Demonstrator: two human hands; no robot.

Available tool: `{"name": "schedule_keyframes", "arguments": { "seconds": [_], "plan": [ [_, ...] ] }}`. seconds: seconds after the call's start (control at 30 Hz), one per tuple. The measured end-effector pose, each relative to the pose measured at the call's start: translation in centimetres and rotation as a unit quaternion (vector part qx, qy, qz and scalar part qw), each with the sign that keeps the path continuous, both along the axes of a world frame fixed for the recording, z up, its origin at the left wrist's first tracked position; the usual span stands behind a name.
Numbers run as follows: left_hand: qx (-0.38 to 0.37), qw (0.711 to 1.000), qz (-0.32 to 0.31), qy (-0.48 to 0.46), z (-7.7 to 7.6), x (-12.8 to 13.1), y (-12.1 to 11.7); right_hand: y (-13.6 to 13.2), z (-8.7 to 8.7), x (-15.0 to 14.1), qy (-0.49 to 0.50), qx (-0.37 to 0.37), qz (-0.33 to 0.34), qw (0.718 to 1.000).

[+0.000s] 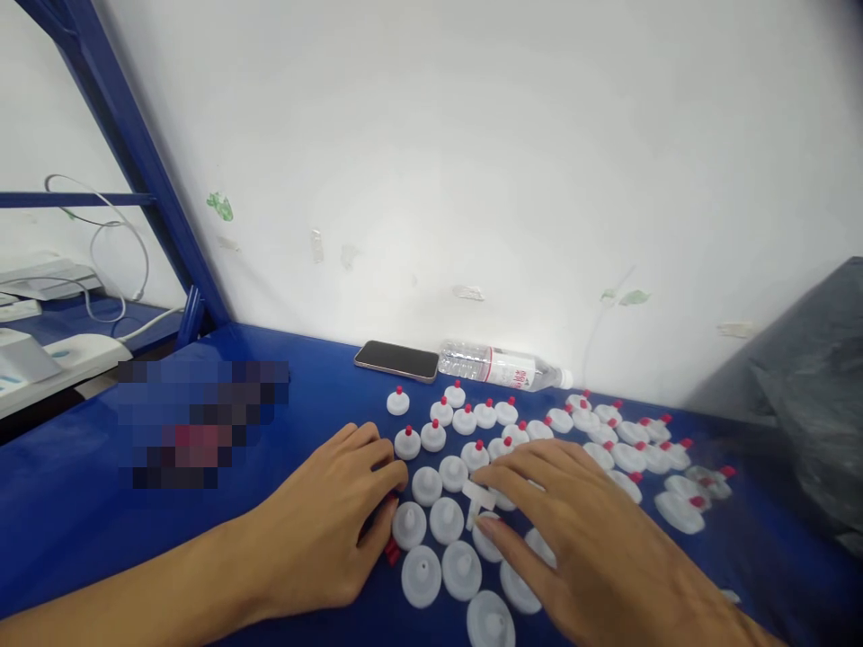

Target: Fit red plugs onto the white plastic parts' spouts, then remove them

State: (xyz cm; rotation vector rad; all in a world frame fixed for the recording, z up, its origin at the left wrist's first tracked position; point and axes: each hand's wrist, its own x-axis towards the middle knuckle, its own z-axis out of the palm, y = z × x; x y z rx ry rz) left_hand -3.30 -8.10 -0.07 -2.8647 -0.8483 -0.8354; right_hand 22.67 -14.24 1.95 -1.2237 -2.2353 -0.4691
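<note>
Many round white plastic nozzle caps (462, 571) stand on the blue table; the farther ones carry small red tips (478, 446), while several near ones have bare nozzles. My left hand (330, 521) rests at the left edge of the group with its fingers curled; what they hold, if anything, is hidden. Small red pieces (392, 550) show just below its thumb. My right hand (566, 512) reaches over the caps from the right. Between its thumb and index finger is a tilted white nozzle cap (478, 494), seen edge-on. The right hand covers some caps beneath it.
A phone (396, 360) and a clear plastic bottle (502, 366) lie along the white wall. At the right is a dark plastic bag (809, 386). A blue metal frame (128, 135) rises at the left, beside white devices and cables (81, 355). A blurred patch covers part of the left tabletop.
</note>
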Motion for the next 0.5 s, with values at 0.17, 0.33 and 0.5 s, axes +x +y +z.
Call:
{"name": "schedule_keyframes", "arguments": {
  "seconds": [0.17, 0.33, 0.5],
  "plan": [
    [-0.004, 0.999, 0.005, 0.032, -0.2, -0.2, 0.3, 0.2, -1.2, -0.3, -0.002, -0.006, -0.008, 1.000],
    [-0.003, 1.000, 0.002, 0.019, -0.1, -0.3, 0.5, 0.7, -1.8, -0.1, 0.011, -0.024, 0.000, 1.000],
    [-0.065, 0.997, 0.010, 0.042, -0.6, -0.3, 0.6, 0.8, -0.9, -0.2, 0.009, 0.012, 0.024, 1.000]
  ]
}}
